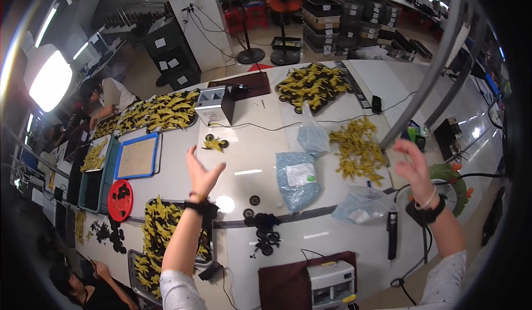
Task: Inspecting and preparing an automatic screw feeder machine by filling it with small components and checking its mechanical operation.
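Observation:
Both of my hands are raised over a white worktable and hold nothing. My left hand (204,172) is open, thumb and fingers spread, just below a yellow toy motorcycle (215,143) with black wheels. Off to the right, my right hand (413,168) hangs with loosely bent fingers apart, beside a pile of yellow toy parts (359,150). Between the hands lie a clear bag of small bluish-grey pieces (298,182) and another such bag (313,138). Several black wheels (267,235) lie nearer me.
A third bag (359,206) and a black electric screwdriver (392,235) lie at right. White machines stand at the front (332,285) and back (215,106). Trays of yellow toys (313,85), a blue-rimmed tray (137,155) and a red dish (120,200) surround me. Co-workers sit at left.

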Action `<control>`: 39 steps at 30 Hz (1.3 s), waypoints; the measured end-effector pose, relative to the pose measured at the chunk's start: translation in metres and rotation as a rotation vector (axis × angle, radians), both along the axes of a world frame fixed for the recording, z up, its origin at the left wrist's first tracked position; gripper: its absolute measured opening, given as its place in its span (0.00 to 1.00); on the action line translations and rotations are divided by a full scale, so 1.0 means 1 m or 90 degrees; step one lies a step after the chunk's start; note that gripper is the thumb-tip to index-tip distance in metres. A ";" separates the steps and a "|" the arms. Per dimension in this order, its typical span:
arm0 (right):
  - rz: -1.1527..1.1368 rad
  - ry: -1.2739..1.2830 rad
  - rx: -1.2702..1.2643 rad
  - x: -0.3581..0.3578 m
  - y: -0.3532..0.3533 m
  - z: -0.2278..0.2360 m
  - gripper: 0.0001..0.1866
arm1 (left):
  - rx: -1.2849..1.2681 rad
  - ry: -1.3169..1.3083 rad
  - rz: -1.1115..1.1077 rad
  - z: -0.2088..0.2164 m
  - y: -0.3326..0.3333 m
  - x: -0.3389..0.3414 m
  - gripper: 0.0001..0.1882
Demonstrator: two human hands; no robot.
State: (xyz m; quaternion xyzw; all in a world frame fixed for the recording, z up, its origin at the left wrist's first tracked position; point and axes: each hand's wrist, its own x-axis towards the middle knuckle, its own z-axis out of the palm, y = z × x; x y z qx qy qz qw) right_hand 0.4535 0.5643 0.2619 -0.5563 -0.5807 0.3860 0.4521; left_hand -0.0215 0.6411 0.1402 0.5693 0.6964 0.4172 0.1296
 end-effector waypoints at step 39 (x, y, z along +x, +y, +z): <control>-0.037 -0.005 -0.172 -0.070 -0.013 -0.023 0.08 | -0.067 -0.684 -0.020 -0.119 0.280 -0.116 0.23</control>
